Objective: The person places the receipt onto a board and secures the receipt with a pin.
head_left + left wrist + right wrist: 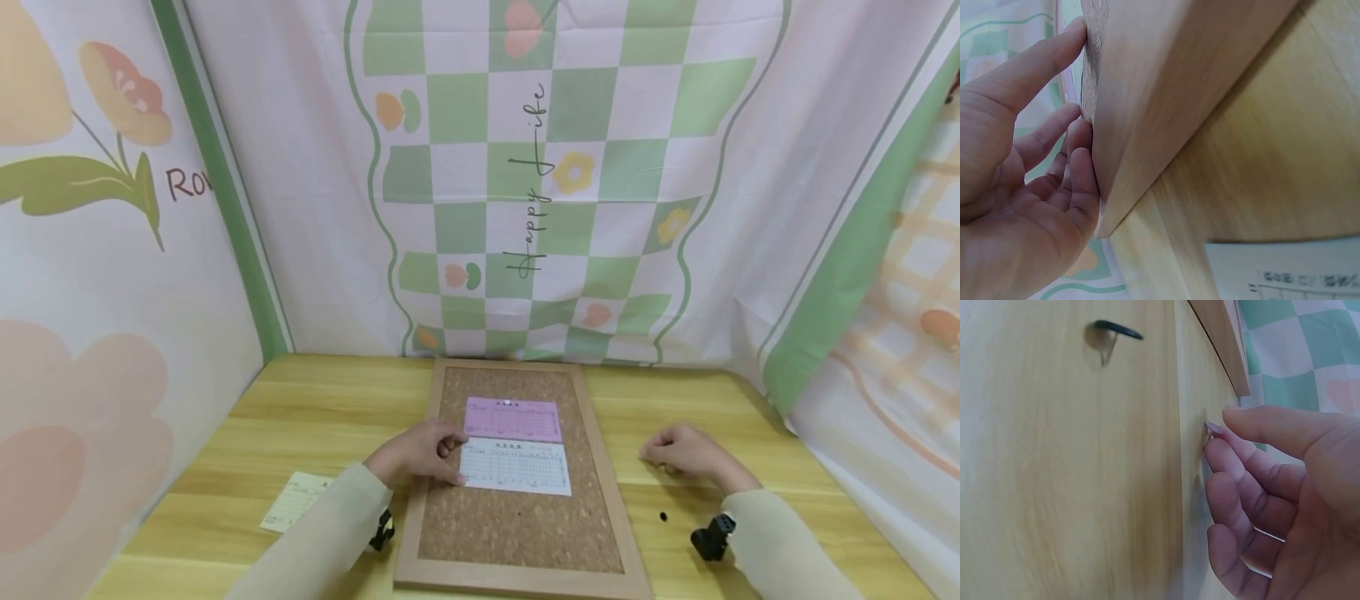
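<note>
On the framed cork board (517, 533), a white printed slip (517, 467) lies just below a pink slip (517, 421), which has a pale tack (507, 402) at its top. My left hand (420, 450) rests at the white slip's left edge, thumb and forefinger spread at its two corners. In the left wrist view its other fingers (1085, 181) bend beside the wooden frame. Right of the board, my right hand (686, 454) is low over the table, thumb and forefinger tips pinching a small thumbtack (1214, 429) with a pale head.
A black thumbtack (663, 517) lies on the wooden table (337, 392) near the right wrist. Left of the board is a pale yellow slip (294, 500), partly covered by the left sleeve. Patterned cloth (517, 208) hangs behind the table and on both sides.
</note>
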`<state>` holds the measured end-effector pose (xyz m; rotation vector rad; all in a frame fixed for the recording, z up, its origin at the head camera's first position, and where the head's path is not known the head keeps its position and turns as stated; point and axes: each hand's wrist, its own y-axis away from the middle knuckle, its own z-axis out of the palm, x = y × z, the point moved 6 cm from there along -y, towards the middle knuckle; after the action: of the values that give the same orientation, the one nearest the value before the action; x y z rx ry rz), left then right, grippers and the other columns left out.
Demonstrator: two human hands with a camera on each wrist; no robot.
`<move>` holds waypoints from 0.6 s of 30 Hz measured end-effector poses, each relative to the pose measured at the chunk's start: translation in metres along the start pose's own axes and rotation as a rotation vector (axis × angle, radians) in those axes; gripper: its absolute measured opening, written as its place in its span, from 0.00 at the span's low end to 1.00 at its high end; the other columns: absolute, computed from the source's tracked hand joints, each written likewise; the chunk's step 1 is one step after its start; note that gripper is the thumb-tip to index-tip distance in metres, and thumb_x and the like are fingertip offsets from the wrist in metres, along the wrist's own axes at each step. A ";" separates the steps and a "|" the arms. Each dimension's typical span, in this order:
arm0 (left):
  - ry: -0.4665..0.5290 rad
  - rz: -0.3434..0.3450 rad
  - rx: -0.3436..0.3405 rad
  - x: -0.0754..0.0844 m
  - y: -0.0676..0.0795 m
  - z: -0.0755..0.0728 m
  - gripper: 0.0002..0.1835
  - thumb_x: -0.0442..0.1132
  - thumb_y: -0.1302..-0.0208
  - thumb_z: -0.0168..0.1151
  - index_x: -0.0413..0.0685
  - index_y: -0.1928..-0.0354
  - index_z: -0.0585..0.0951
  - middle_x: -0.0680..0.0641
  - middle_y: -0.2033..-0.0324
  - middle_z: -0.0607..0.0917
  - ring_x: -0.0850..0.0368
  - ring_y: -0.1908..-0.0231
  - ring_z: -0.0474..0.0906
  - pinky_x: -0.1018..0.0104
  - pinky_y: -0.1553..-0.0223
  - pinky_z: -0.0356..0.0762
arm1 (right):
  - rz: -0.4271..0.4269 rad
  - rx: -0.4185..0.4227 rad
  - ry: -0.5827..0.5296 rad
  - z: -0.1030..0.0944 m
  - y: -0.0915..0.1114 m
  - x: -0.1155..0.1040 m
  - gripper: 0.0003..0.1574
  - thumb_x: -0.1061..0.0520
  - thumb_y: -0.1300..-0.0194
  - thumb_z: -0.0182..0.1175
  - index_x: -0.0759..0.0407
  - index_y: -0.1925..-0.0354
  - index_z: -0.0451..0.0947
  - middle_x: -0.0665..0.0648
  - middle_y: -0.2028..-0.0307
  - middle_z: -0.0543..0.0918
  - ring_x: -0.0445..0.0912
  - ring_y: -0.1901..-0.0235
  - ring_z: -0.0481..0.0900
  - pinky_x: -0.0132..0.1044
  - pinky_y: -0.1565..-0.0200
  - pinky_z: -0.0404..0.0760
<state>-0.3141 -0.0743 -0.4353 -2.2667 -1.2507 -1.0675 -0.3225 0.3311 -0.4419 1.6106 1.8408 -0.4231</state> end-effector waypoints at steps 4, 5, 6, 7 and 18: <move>0.002 -0.005 0.000 -0.001 0.000 0.000 0.33 0.34 0.50 0.80 0.32 0.41 0.78 0.44 0.63 0.74 0.54 0.62 0.66 0.62 0.61 0.66 | 0.010 0.010 0.021 0.001 -0.001 -0.001 0.13 0.54 0.30 0.63 0.64 0.59 0.84 0.53 0.74 0.78 0.46 0.75 0.73 0.37 0.75 0.73; 0.001 -0.004 0.000 -0.001 -0.001 0.000 0.33 0.34 0.50 0.80 0.32 0.41 0.78 0.44 0.63 0.74 0.53 0.62 0.66 0.61 0.61 0.67 | 0.011 0.013 0.026 0.001 -0.001 -0.001 0.13 0.53 0.30 0.63 0.64 0.59 0.84 0.53 0.74 0.78 0.46 0.75 0.73 0.37 0.74 0.73; -0.001 -0.002 -0.001 -0.001 -0.001 0.000 0.33 0.34 0.49 0.80 0.32 0.41 0.78 0.44 0.63 0.74 0.53 0.62 0.66 0.62 0.61 0.66 | 0.004 0.012 0.034 0.001 -0.001 -0.002 0.13 0.54 0.30 0.63 0.64 0.59 0.84 0.53 0.74 0.78 0.46 0.75 0.73 0.38 0.74 0.73; -0.003 -0.001 -0.001 -0.001 -0.001 0.000 0.33 0.34 0.49 0.80 0.32 0.41 0.78 0.44 0.63 0.75 0.53 0.62 0.67 0.62 0.61 0.67 | 0.016 0.017 0.031 0.001 -0.001 -0.002 0.13 0.53 0.31 0.64 0.63 0.60 0.84 0.53 0.75 0.78 0.46 0.75 0.73 0.37 0.74 0.73; 0.009 -0.019 0.005 -0.001 0.000 0.000 0.34 0.35 0.50 0.80 0.33 0.41 0.78 0.44 0.61 0.75 0.52 0.60 0.67 0.60 0.59 0.68 | -0.011 0.035 0.061 0.002 0.001 -0.006 0.09 0.57 0.34 0.66 0.63 0.65 0.84 0.51 0.78 0.77 0.46 0.75 0.73 0.38 0.72 0.72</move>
<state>-0.3146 -0.0750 -0.4363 -2.2482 -1.2726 -1.0782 -0.3214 0.3257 -0.4391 1.6545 1.8979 -0.4175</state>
